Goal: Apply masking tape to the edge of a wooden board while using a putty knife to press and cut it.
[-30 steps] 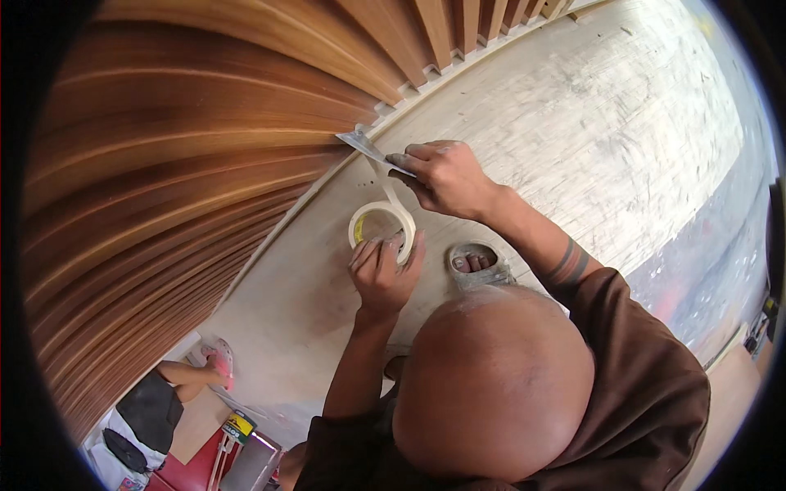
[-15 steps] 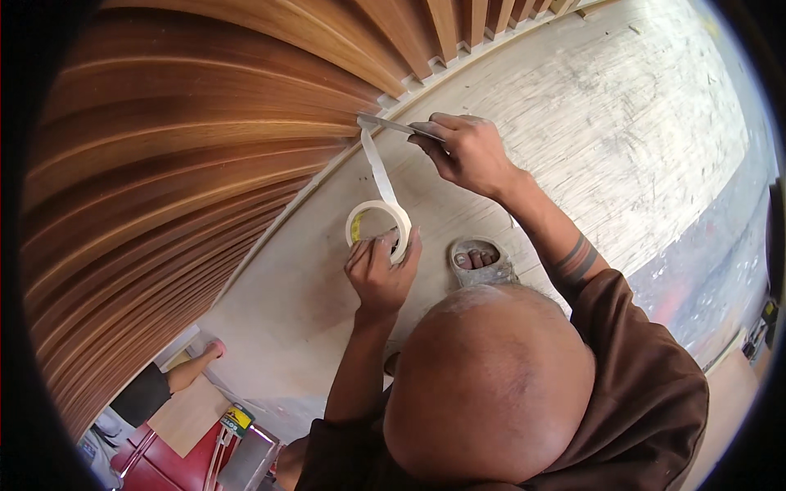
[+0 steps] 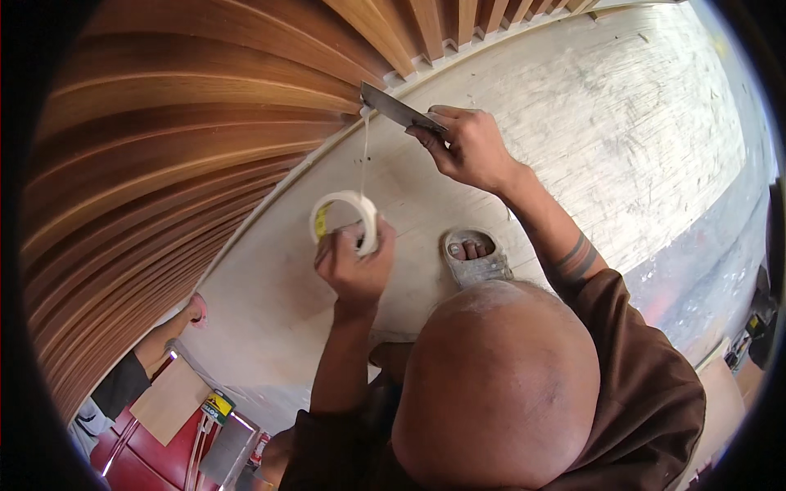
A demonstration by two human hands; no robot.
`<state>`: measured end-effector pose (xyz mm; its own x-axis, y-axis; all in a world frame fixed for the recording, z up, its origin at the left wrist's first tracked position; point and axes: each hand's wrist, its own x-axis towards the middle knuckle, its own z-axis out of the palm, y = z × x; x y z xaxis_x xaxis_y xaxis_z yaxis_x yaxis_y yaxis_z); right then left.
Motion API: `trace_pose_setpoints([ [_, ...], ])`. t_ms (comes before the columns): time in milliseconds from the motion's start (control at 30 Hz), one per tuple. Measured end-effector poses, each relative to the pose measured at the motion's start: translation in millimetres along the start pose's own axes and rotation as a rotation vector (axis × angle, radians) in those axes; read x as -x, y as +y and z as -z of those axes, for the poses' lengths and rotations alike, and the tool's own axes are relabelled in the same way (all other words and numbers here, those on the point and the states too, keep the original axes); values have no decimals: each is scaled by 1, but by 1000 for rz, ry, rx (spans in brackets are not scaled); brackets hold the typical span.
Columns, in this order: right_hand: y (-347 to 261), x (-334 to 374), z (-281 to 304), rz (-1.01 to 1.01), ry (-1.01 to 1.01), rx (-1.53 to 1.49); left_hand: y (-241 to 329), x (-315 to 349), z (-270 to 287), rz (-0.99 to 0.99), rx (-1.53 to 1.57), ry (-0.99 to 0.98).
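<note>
My left hand [image 3: 354,263] grips a roll of cream masking tape [image 3: 369,217], fingers wrapped round its lower edge. From the roll a narrow strip of tape [image 3: 364,155] stretches up, seen nearly edge-on, to the foot of the wooden slats [image 3: 196,121]. Pinched in my right hand [image 3: 473,147] is a flat metal scraper blade [image 3: 397,109]. Its far end lies over the upper end of the strip, beside the pale strip of edging [image 3: 304,168] below the slats. Whether the blade presses on the tape there I cannot tell.
A foot in a grey sandal [image 3: 475,255] stands on the pale, scuffed board [image 3: 589,123]. At lower left another person's arm or leg [image 3: 168,337] reaches toward the slats, near a wooden sheet [image 3: 172,401], a red surface [image 3: 155,462] and a green-and-yellow box [image 3: 218,406].
My left hand and the tape roll have moved left, and the strip has turned from broad to edge-on. The blade has tilted, showing more of its flat face.
</note>
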<state>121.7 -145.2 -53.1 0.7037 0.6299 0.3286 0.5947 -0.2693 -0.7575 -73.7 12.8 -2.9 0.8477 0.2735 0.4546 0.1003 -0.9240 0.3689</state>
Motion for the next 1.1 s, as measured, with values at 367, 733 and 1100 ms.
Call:
trace_pose_setpoints([
  [367,-14,5,-11,0,96,49,-60,-20,-10,387,-156,143],
  [733,-28,18,-29,-55,117,59,-58,-41,-17,552,-167,316],
  [1100,-61,45,-49,57,35,18,-62,-44,-23,539,-174,365],
])
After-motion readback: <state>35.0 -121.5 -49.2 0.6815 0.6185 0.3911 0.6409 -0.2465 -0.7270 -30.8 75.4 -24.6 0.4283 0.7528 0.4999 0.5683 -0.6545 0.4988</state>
